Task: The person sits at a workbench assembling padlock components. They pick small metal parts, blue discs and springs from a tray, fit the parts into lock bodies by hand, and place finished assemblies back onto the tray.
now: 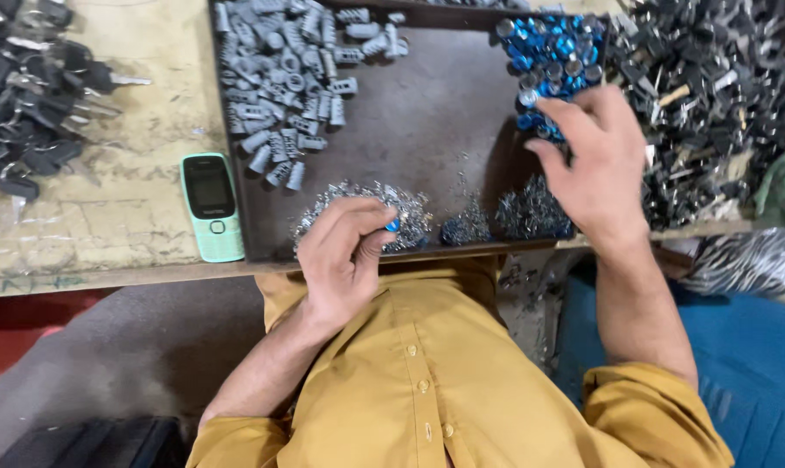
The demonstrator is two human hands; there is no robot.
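Note:
My left hand (345,251) pinches a small blue cap (393,224) between thumb and fingers, just above a heap of tiny shiny metal bits (410,208) at the tray's near edge. Over at the tray's far right corner, my right hand (596,160) reaches with spread fingers into a pile of blue caps (548,52). A cap sits at its fingertips; whether it is gripped I cannot tell. Grey metal cylinders (284,78) are heaped in the tray's far left part.
The dark flat tray (427,121) lies on a worn wooden table (124,217). A mint-green phone (212,205) rests left of it. Black-headed keys (29,95) lie far left, a big heap of dark metal parts (713,95) far right.

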